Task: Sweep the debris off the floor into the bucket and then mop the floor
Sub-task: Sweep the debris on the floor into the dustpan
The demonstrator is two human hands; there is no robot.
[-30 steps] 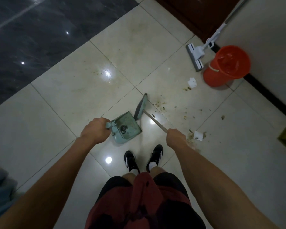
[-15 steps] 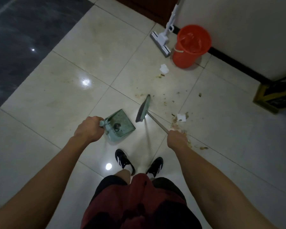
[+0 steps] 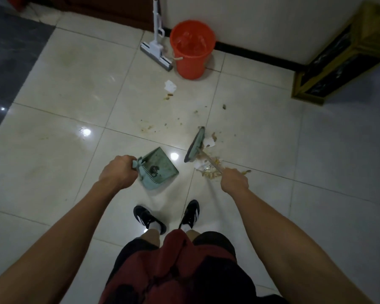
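While our left hand (image 3: 119, 172) curls round the dustpan (image 3: 160, 168) grip and our right hand (image 3: 234, 181) wraps the broom (image 3: 195, 148) handle, we are mid-sweep.
Dustpan: tilted, a dark clump inside, just left of the broom head; whether its lip touches the tile, we cannot tell.
Debris (image 3: 211, 168): paper and crumbs under and right of the broom, more scattered toward the bucket (image 3: 192, 49), one paper scrap (image 3: 170, 86) near it.
Next move, as we judge: draw the pile left into the pan, lip flat on the floor.
Mop (image 3: 156, 49): by the wall, beside the bucket, untouched.
Room: open tile left and ahead; cabinet (image 3: 338, 60) corner at right, shoes (image 3: 147, 218) close behind.
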